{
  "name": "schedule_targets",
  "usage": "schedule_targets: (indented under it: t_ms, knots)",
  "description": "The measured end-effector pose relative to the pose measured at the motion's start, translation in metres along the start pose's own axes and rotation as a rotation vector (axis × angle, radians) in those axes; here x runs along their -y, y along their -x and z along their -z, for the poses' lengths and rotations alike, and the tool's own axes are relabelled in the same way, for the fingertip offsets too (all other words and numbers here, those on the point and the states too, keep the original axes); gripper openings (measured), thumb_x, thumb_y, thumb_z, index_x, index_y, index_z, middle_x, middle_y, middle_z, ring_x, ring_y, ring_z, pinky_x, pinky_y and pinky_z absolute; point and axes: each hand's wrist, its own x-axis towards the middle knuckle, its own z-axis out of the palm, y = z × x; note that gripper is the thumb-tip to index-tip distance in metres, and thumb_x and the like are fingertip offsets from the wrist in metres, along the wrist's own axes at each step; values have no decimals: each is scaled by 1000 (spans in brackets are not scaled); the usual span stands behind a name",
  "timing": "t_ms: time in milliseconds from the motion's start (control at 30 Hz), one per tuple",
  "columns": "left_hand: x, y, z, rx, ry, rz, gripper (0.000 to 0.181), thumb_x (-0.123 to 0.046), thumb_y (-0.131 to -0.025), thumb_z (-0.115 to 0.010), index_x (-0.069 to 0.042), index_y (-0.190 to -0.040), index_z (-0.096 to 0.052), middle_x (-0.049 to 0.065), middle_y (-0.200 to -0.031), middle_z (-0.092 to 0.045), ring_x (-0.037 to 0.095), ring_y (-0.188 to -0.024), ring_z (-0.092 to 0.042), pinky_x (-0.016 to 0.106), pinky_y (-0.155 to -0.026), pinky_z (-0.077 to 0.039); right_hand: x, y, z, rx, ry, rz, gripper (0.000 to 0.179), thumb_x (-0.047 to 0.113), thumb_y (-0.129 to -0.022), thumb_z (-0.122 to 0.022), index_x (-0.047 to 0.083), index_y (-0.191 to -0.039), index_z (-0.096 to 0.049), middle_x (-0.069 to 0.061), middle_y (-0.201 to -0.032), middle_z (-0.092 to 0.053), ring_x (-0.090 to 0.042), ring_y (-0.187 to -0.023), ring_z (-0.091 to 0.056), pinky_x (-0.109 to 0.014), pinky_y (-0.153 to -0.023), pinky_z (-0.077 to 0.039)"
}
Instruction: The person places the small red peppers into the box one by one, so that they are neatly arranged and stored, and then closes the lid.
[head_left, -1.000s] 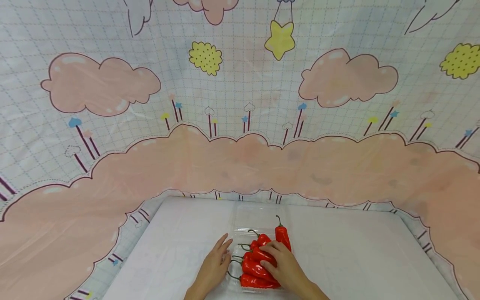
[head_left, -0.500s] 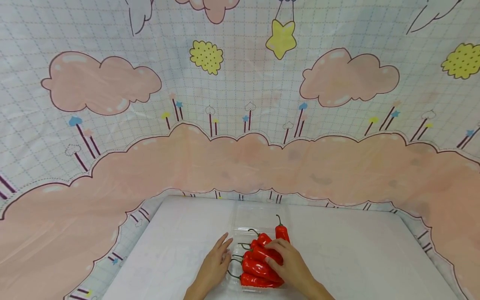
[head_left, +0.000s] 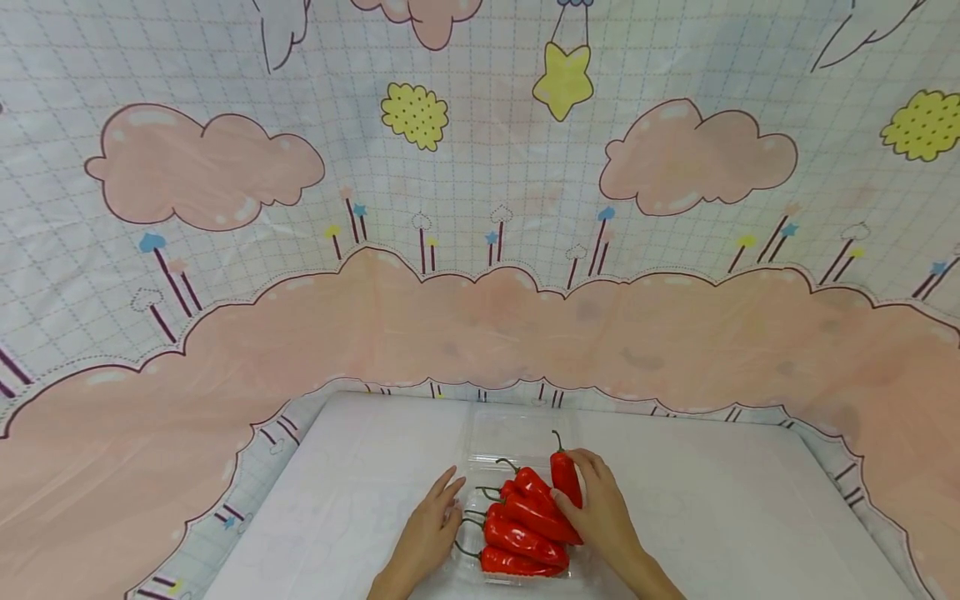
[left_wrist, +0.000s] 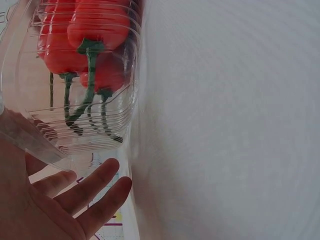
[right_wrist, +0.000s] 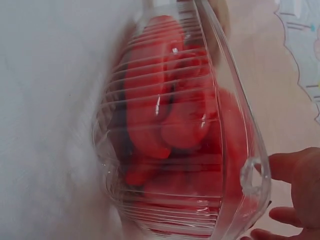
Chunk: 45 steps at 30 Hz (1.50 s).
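Observation:
In the head view several glossy red chili peppers (head_left: 525, 542) with green stems lie in a clear plastic clamshell box (head_left: 517, 432), its lid open toward the back. My right hand (head_left: 606, 504) holds one red chili pepper (head_left: 564, 472) at the box's right side, thumb on its left and fingers on its right. My left hand (head_left: 426, 525) rests along the box's left side with fingers extended. The left wrist view shows that hand (left_wrist: 60, 202) beside the ribbed wall (left_wrist: 82, 142). Through the box wall, the right wrist view shows blurred peppers (right_wrist: 150, 95).
The box stands on a white tabletop (head_left: 690, 492). Behind and around it hangs a cloth backdrop (head_left: 480, 325) printed with pink clouds and stars.
My right hand has moved off the middle peppers, rightward and back, to the pepper at the right side. The middle peppers now show more fully. My left hand has stayed put.

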Motion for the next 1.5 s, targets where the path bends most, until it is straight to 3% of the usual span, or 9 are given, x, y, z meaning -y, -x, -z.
schedule_targets:
  t_ms: [167, 433, 733, 867, 1100, 1267, 1500]
  knots:
    - [-1, 0, 0, 2, -2, 7, 42, -9, -94, -57, -3, -136, -56, 11, -151, -46, 19, -105, -66, 40, -84, -55, -1, -3, -3, 84, -27, -39, 67, 27, -80, -80, 12, -139, -50, -11, -140, -55, -32, -125, -56, -50, -94, -54]
    - [0, 0, -1, 3, -4, 13, 43, -9, -94, -57, -4, -137, -56, 10, -151, -46, 19, -105, -66, 41, -85, -55, -2, -4, -8, 137, 8, 49, 66, 32, -80, -79, 13, -137, -53, -9, -139, -56, -32, -126, -56, -52, -95, -53]
    - [1, 0, 0, -3, 1, 3, 42, -10, -95, -57, -5, -137, -56, 8, -152, -45, 19, -106, -67, 38, -84, -56, 6, -3, -9, 283, -7, 45, 75, 51, -75, -77, 20, -139, -52, -12, -149, -45, -39, -127, -51, -57, -83, -56]
    - [1, 1, 1, -1, 3, -1, 42, -9, -95, -56, -4, -137, -55, 8, -152, -45, 19, -105, -66, 37, -83, -56, 8, -2, -10, 340, 3, 63, 78, 52, -71, -80, 20, -138, -53, -14, -151, -41, -41, -127, -49, -57, -80, -57]
    - [0, 1, 1, 1, 5, 1, 42, -9, -95, -56, -4, -137, -55, 9, -152, -45, 19, -105, -67, 38, -84, -56, 9, -1, -10, 398, 28, 110, 79, 51, -69, -81, 22, -137, -54, -15, -155, -36, -41, -130, -46, -57, -79, -57]
    - [0, 1, 1, -3, 2, 0, 42, -9, -95, -57, -4, -137, -55, 10, -151, -46, 18, -104, -67, 38, -83, -56, 13, -1, -11, 444, 101, 158, 86, 55, -66, -82, 26, -140, -51, -15, -157, -32, -42, -133, -41, -57, -80, -57]
    - [1, 1, 0, 8, 6, 4, 43, -9, -95, -56, -4, -138, -55, 9, -152, -45, 18, -105, -66, 38, -85, -55, 15, 0, -12, 444, 135, 211, 81, 50, -67, -83, 32, -140, -51, -13, -158, -31, -41, -134, -40, -58, -84, -55]
